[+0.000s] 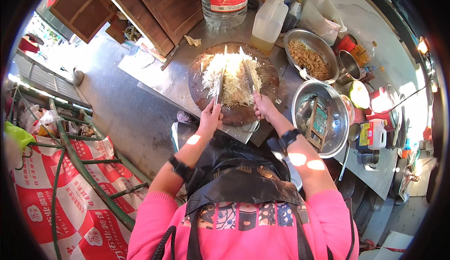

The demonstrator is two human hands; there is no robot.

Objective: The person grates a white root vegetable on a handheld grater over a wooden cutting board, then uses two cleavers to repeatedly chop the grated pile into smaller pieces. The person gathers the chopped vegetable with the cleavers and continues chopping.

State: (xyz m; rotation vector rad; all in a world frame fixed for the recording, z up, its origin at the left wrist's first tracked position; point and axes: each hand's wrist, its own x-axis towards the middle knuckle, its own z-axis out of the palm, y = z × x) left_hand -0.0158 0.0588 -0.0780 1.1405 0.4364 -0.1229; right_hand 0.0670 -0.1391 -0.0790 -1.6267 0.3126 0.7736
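My left hand point(211, 116) grips the handle of one kitchen knife point(220, 80), its blade running away from me through a heap of pale shredded vegetable point(232, 80). A second knife point(249, 71) is held by its handle in my right hand point(263, 106), its blade slanting along the heap's right side. The shreds lie on a round wooden chopping board point(242, 116), with loose bits scattered near its rim. Sunlight bleaches the far part of the heap, so the blade tips there are hard to make out.
A steel bowl of minced filling point(309, 58) stands right of the board. Nearer me, a larger metal basin point(299, 109) holds a wooden-framed grater point(319, 119). Behind the board are a plastic jug point(269, 21) and a big water bottle point(225, 17). A ladle point(346, 154) hangs over the table's edge.
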